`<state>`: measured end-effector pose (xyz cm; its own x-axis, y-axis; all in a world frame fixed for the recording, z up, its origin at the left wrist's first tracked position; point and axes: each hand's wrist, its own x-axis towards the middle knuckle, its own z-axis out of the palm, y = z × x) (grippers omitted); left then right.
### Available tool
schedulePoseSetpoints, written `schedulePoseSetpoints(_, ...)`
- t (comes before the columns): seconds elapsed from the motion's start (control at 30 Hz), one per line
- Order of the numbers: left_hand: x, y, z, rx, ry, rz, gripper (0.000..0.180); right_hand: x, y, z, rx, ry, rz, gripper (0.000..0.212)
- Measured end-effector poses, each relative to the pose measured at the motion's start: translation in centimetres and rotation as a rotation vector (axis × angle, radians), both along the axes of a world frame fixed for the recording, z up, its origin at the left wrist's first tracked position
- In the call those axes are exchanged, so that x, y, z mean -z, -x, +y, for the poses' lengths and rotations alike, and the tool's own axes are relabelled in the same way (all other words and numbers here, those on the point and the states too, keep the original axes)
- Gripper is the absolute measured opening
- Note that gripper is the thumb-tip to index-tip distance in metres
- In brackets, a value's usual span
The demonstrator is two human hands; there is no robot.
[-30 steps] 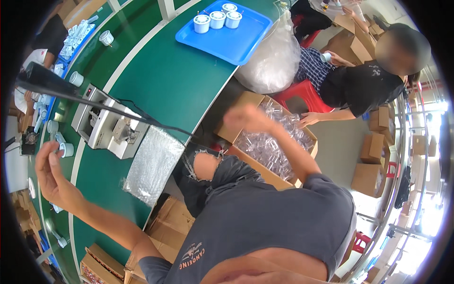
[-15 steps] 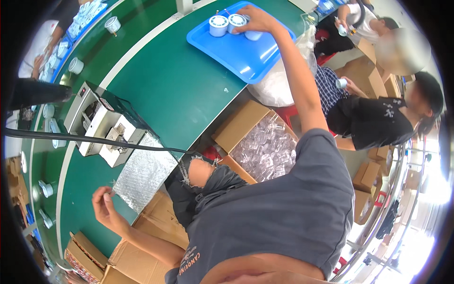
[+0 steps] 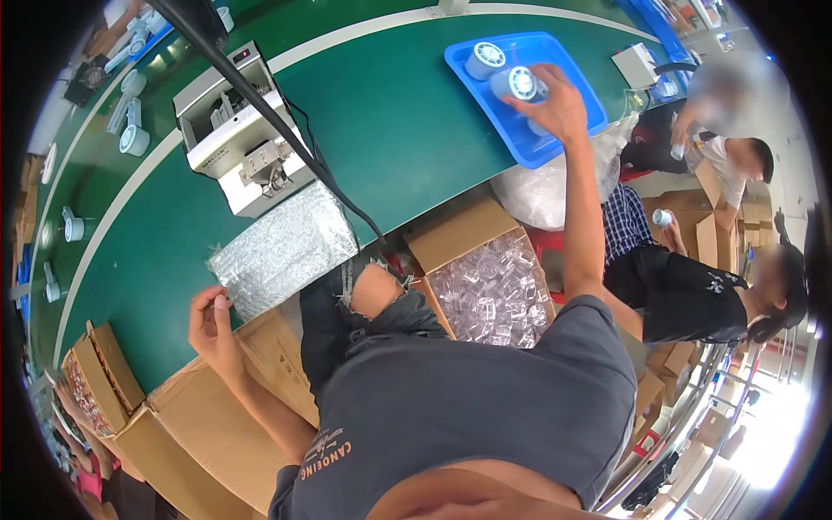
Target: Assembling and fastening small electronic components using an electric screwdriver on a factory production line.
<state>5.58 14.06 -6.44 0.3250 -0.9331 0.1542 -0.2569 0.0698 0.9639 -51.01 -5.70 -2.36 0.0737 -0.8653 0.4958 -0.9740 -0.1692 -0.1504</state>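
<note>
A blue tray (image 3: 572, 62) lies at the far right of the green bench, holding several light-blue cylindrical parts. My right hand (image 3: 559, 106) reaches over it, thumb and fingers round one cylindrical part (image 3: 521, 83) with a slotted white end. Just left of that sits a similar light-blue cylinder (image 3: 485, 60); another is partly hidden under my hand. At the bench's near edge, my left hand (image 3: 215, 329) is held with thumb and fingertips together beside a silvery bubble-foil sheet (image 3: 290, 247). Whatever those fingertips pinch, if anything, is too small to make out.
A white bench machine (image 3: 247, 143) stands behind the foil, a black cable (image 3: 286, 143) crossing before it. Below the edge, a carton of clear plastic pieces (image 3: 494, 286) stands right of my knee. More cartons (image 3: 217, 416) lie left. Co-workers (image 3: 693, 277) sit at right.
My view has swung, so the tray and bench appear farther right. The right hand now has the cylindrical part tilted between thumb and fingers. The left hand stays near the foil.
</note>
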Motion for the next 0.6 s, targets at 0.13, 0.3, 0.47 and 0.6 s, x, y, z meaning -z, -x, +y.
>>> schedulePoseSetpoints(0.13,0.4,0.4,-0.3,0.081,0.000,0.036,0.011,-3.0,-1.2,0.0,-0.011,0.123,-0.107,0.063)
schedulePoseSetpoints(0.3,1.3,0.2,-1.6,0.161,-0.038,0.033,0.011,-2.3,-14.0,-1.9,-0.373,0.011,-0.106,0.066)
schedulePoseSetpoints(0.47,-0.2,-0.4,-0.6,0.160,-0.001,-0.035,0.011,-0.1,-20.0,-4.2,-0.470,-0.120,0.005,0.061)
schedulePoseSetpoints(0.6,-0.7,-2.5,2.4,0.054,-0.058,0.009,0.012,-0.6,-19.0,-4.4,-0.429,-0.238,0.072,0.060)
